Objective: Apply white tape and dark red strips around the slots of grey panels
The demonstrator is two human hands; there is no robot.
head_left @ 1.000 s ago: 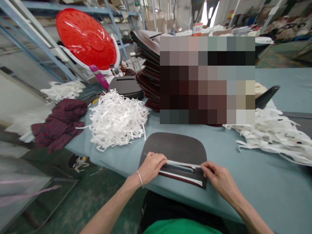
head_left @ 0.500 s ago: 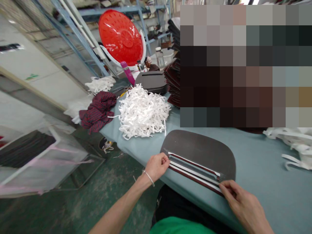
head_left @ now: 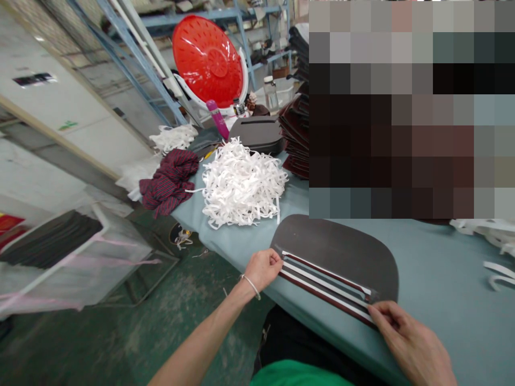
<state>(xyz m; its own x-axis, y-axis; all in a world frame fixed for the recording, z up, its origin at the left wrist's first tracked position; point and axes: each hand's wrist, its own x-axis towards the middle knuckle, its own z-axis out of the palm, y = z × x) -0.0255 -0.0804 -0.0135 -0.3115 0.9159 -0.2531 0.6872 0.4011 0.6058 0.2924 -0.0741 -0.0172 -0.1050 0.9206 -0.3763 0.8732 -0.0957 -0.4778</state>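
Observation:
A dark grey panel (head_left: 338, 246) with rounded corners and a long slot lies flat on the cloth-covered table in front of me. Along its near edge runs a dark red strip with white tape (head_left: 328, 294), stretched between my two hands. My left hand (head_left: 263, 268) pinches the strip's left end, thumb against fingers. At the other end, my right hand (head_left: 410, 335) grips the strip between thumb and curled fingers. White and dark red edging also borders the slot. Whether the strip touches the panel along its whole length, I cannot tell.
Beyond the panel, a heap of white tape scraps (head_left: 245, 185) sits on the blue-green table (head_left: 438, 268). Behind it are another grey panel (head_left: 257, 134), a magenta bottle (head_left: 217, 119) and a red basket (head_left: 211, 61). A crumpled striped cloth (head_left: 171, 179) hangs at the left edge.
The camera view has shifted slightly, so everything sits a little further right. Both hands keep their hold on the strip, with hardly any movement against the panel.

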